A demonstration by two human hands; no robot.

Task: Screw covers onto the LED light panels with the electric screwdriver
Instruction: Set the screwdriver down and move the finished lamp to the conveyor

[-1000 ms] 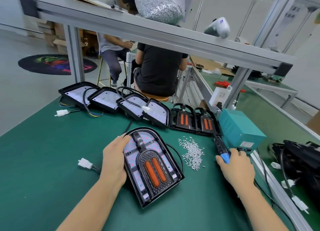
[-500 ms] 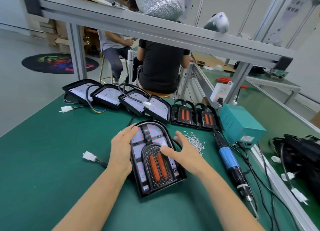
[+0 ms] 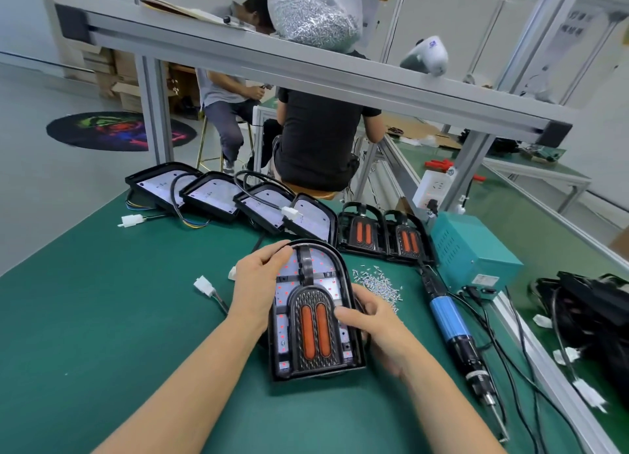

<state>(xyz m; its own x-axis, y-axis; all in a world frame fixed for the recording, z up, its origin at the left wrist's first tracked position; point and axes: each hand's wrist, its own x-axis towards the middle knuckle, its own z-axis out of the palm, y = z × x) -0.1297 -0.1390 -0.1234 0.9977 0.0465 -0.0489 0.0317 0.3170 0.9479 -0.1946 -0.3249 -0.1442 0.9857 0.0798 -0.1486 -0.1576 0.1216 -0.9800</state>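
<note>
1. LED light panel [image 3: 315, 312] with its black cover and 2 orange strips sits at the near centre of the green bench mat [image 3: 102, 317], arched end pointing far, and I see it gripped from both sides.
2. My left hand [image 3: 260, 283] wraps the panel's left edge, fingers curled over the arched top, thumb on the left rim.
3. My right hand [image 3: 377, 321] clasps the right edge, thumb pressing the cover face beside the orange strips, fingers tucked under the side.
4. Electric screwdriver [image 3: 456, 331], blue-bodied, lies on the mat to the right of the panel, bit pointing near, no hand on it.
5. Loose screws [image 3: 377, 281] form a small pile between the panel and the screwdriver, just far of my right hand.
6. 4 uncovered panels [image 3: 238, 198] lean in an overlapping row along the far left of the mat; 2 covered panels [image 3: 384, 234] stand to their right.
7. Teal power supply box [image 3: 473, 249] sits at the far right, next to the covered pair.
8. White connector [image 3: 203, 286] lies left of my left hand.
</note>
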